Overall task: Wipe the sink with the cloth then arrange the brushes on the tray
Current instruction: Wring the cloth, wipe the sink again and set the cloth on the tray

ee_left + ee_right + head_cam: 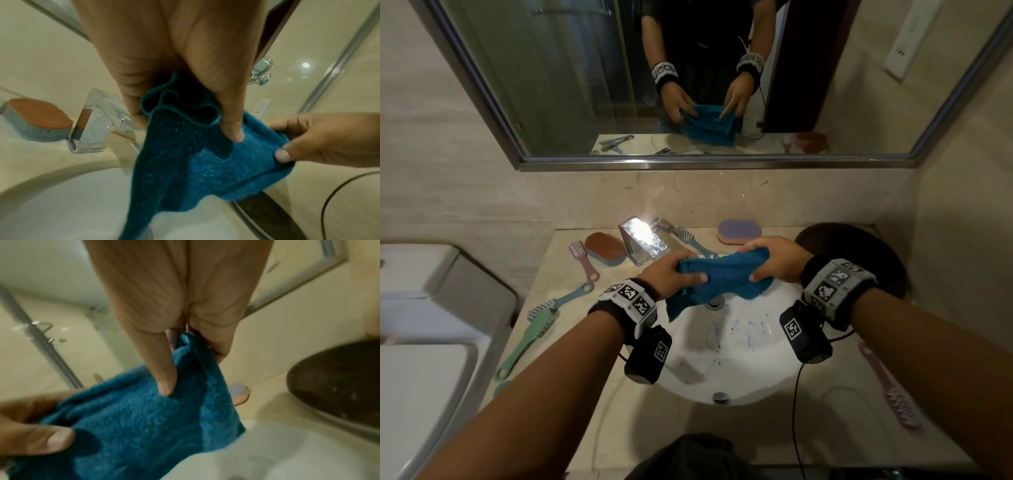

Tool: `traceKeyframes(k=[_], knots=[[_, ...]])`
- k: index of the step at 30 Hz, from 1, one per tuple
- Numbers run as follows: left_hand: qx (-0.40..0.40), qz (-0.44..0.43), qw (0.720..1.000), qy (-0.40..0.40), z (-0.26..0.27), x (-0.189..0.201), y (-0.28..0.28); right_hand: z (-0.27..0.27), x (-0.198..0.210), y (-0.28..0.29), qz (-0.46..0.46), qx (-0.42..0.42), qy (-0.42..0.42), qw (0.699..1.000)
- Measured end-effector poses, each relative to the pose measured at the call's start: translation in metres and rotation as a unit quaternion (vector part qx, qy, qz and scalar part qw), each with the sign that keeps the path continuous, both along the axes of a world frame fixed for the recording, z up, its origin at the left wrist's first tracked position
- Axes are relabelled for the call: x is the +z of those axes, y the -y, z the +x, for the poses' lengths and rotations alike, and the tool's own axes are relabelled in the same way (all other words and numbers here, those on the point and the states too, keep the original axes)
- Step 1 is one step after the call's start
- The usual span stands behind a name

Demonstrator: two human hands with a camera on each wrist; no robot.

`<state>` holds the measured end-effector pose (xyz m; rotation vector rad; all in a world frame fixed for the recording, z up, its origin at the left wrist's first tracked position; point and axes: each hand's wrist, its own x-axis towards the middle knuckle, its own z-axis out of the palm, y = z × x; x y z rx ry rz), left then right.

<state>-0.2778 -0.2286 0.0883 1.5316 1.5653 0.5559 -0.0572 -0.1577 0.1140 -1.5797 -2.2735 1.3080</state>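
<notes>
Blue cloth [722,277] stretches between left hand [671,274] and right hand [779,258].

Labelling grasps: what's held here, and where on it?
Both hands hold the blue cloth above the sink: left hand pinches its left end, right hand its right end, thumbs on the near face.

Beige marble-look tiles cover the wall [722,195] behind the counter [571,363], which is the same pale stone. A steel-framed mirror [571,89] hangs above, reflecting a glass shower screen. A white toilet cistern [431,274] stands far left. A bright glare falls on the chrome faucet [643,243].
</notes>
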Motion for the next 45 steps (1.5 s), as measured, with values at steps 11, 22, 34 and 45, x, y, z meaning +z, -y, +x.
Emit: traceKeyframes(k=[11,22,34,45], knots=[[0.058,0.082,0.985,-0.138,-0.008,-0.010,-0.004,0.003,-0.010,-0.003,0.139,0.008,0.078,0.987],[0.037,0.031,0.997,-0.063,-0.014,-0.009,-0.001,0.002,0.007,0.009,0.019,-0.006,-0.046,0.999],[0.023,0.011,0.997,-0.076,0.003,-0.024,0.000,-0.015,0.003,0.015,-0.139,-0.029,-0.188,0.972],[0.081,-0.057,0.980,0.170,0.032,-0.010,0.004,-0.011,0.006,0.021,-0.150,-0.037,-0.255,0.954]])
